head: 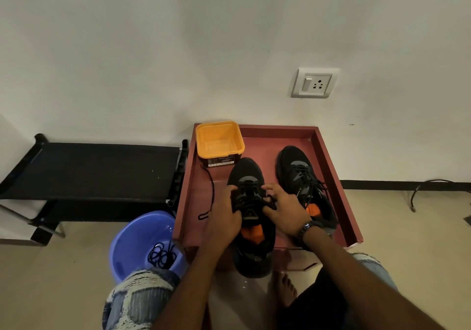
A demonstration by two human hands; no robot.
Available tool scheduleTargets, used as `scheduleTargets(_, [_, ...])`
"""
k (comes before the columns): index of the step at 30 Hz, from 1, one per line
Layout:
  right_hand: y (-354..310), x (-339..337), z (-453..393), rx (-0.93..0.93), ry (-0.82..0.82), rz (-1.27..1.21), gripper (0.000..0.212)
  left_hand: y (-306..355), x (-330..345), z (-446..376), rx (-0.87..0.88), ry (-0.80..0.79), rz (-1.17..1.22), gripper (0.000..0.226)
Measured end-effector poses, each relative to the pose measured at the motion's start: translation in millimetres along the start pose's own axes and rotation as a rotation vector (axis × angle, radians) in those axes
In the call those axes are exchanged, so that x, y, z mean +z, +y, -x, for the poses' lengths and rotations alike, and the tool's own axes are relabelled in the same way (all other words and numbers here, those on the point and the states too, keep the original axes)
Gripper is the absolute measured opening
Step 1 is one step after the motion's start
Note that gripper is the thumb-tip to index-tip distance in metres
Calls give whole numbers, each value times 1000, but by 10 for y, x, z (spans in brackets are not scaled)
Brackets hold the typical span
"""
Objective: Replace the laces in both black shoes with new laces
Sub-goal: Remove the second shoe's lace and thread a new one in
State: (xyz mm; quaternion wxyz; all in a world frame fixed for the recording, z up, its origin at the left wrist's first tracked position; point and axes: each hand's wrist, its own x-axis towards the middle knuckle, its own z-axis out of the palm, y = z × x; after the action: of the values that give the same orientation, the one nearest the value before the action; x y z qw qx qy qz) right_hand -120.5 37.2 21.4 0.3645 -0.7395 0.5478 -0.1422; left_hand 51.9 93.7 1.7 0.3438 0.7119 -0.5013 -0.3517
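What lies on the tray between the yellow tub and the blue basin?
In the head view, a loose black lace lies on the red tray, stretched from near the yellow tub toward the tray's near-left corner, beside the blue basin.

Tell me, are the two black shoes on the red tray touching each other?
Apart. The head view shows bare red tray floor between the black shoe under both hands and the other black laced shoe beside it.

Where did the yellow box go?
In the head view, the yellow box stands open in the far left corner of the red tray, just beyond the toe of the left black shoe.
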Motion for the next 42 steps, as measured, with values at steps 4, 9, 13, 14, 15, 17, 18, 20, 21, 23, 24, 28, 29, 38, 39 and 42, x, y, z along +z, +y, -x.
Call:
scheduleTargets(4, [67,-46,-15,-28,-24,-83,49,-37,-72,4,-41,-28,62,51])
scheduleTargets(9, [45,-143,4,56,-185,16,57,-90,-74,-2,-40,-80,-58,57])
scheduleTargets(13, [-76,-339,-27,57,-214,133,59,14,-191,33,-7,-140,-134,69])
scheduleTargets(14, [-103,-389,-43,66,-143,151,59,43,-246,32,-6,-169,-110,69])
scheduleTargets(15, [-119,-421,-67,77,-70,192,59,62,-319,19,-19,-214,-52,66])
scheduleTargets(17, [-162,-426,-112,61,27,287,49,74,-478,-11,-39,-286,30,56])
scheduleTargets(18, [-184,-411,-134,28,31,288,42,72,-532,-23,-22,-288,-6,51])
scheduleTargets(20, [-241,-368,-159,-13,-66,207,30,51,-570,-20,-1,-277,-73,38])
scheduleTargets(21, [-255,-343,-149,5,-151,185,28,48,-560,-7,-2,-295,-75,29])
scheduleTargets(23, [-243,-291,-110,59,-263,177,26,18,-528,8,8,-330,-95,15])
scheduleTargets(24, [-208,-272,-81,77,-274,163,25,-2,-526,12,22,-334,-121,11])
scheduleTargets(28, [-54,-417,8,33,-339,137,37,-95,-772,-36,77,-317,-251,19])
scheduleTargets(29, [-8,-517,20,7,-333,154,38,-137,-880,-53,84,-308,-274,21])
scheduleTargets(38, [86,-611,-20,18,-82,216,36,-259,-1259,-26,54,-136,-290,30])
scheduleTargets(39, [103,-649,-2,28,-78,213,36,-274,-1294,-7,61,-135,-282,31])
scheduleTargets(42, [163,-606,27,55,-50,223,36,-337,-1301,22,56,-107,-280,31])
